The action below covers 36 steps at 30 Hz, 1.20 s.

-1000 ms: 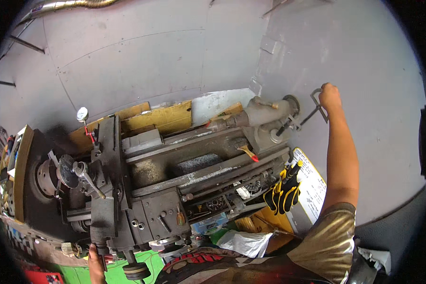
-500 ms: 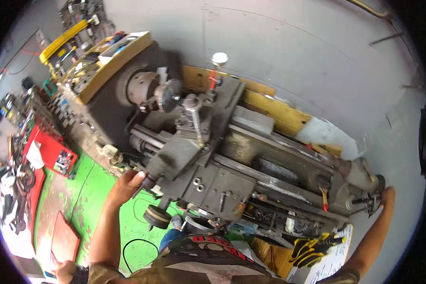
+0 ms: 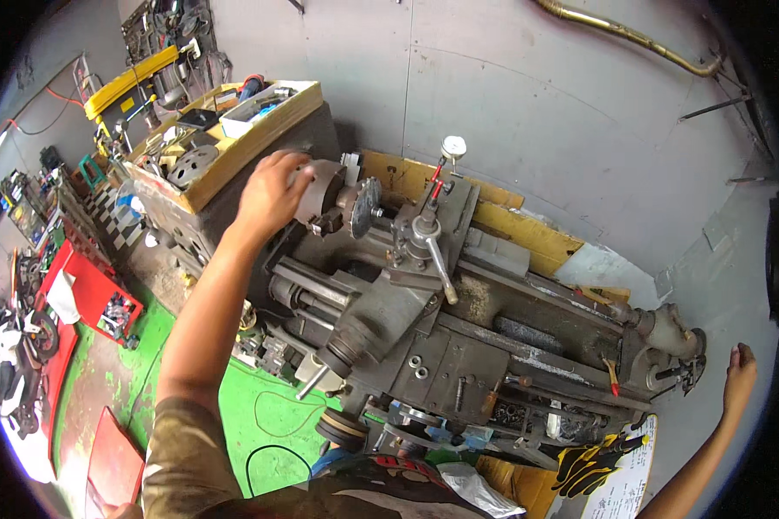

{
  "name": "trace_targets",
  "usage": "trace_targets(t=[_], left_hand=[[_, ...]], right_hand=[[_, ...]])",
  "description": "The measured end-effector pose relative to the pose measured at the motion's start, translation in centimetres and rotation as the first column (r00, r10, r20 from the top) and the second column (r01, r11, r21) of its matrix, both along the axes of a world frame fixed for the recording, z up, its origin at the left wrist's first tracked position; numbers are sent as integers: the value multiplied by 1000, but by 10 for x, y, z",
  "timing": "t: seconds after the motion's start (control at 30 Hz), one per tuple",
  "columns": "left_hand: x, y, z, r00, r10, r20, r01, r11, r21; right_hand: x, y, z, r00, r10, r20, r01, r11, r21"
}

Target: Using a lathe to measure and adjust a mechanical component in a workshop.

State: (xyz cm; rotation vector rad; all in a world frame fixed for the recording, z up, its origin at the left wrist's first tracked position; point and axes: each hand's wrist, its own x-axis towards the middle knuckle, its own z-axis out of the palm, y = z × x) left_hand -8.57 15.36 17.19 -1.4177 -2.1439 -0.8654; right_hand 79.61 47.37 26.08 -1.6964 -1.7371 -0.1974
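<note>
A grey metal lathe lies in front of me. My left hand is raised at the near side of its chuck, fingers bent and apart, holding nothing; whether they touch the chuck I cannot tell. A round, dark toothed disc is mounted at the chuck. Right of it stands the tool post with its lever, and behind that a dial gauge on a red-clamped stand. At far right, my right hand hangs loosely open, apart from the tailstock. The cross-slide handle is free of both hands.
A wooden-edged tray of tools sits on the headstock. A brush lies on the lathe bed, and yellow-black gloves rest near its front right. A red tool cart stands on the green floor at left. A grey wall rises behind.
My left hand has left the cross-slide handle and moved up and away to the chuck. My right hand has come off the tailstock end and moved right. The view has shifted.
</note>
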Motion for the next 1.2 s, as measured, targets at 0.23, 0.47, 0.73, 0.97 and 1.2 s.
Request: trace_targets(t=[0.23, 0.47, 0.73, 0.97, 1.2], left_hand=[[-82, 137, -31, 994, -106, 3, 103, 964, -246], [-86, 168, -53, 967, -76, 243, 141, 955, -263], [-41, 91, -119, 988, -111, -106, 143, 915, 377], [7, -71, -200, 973, -210, -97, 227, 946, 230], [5, -58, -47, 963, -26, -269, 138, 903, 407]], right_hand=[[-177, -189, -8, 963, 268, 29, -269, 959, 89], [-289, -285, -18, 972, 181, 148, -151, 969, -197], [-367, -248, -14, 942, 332, 43, -311, 916, -255], [-421, -148, -52, 857, 516, -14, -496, 816, -298], [-555, 9, -149, 576, 706, -411, -817, 480, -321]])
